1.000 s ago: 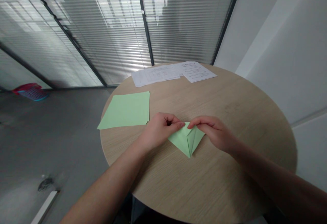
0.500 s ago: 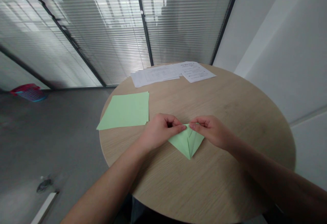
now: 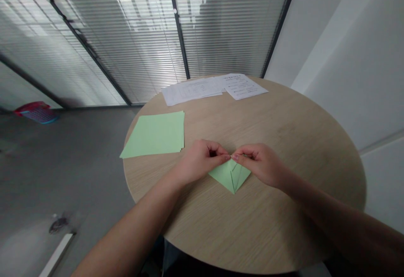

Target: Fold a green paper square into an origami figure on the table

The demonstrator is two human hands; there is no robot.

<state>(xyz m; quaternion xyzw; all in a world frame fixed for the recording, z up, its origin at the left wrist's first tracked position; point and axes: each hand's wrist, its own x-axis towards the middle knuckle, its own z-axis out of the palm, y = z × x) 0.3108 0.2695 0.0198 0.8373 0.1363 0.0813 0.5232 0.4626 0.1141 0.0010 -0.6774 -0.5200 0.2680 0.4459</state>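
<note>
A folded piece of green paper (image 3: 229, 177) lies near the middle of the round table, one pointed corner toward me and a crease down its front. My left hand (image 3: 205, 159) pinches its top edge between thumb and fingers. From the other side, my right hand (image 3: 259, 161) grips the same edge, its fingertips almost touching those of the left. Both sets of fingers cover the upper part of the paper.
A stack of green paper sheets (image 3: 158, 133) lies at the table's left edge. Printed white sheets (image 3: 192, 91) are spread along the far edge of the wooden table (image 3: 252, 235). On the floor at left stands a red and blue basket (image 3: 38, 113).
My right hand's fingertips have shifted slightly left, closer to the left hand's. The top edge of the folded paper is now drawn in more narrowly between them.
</note>
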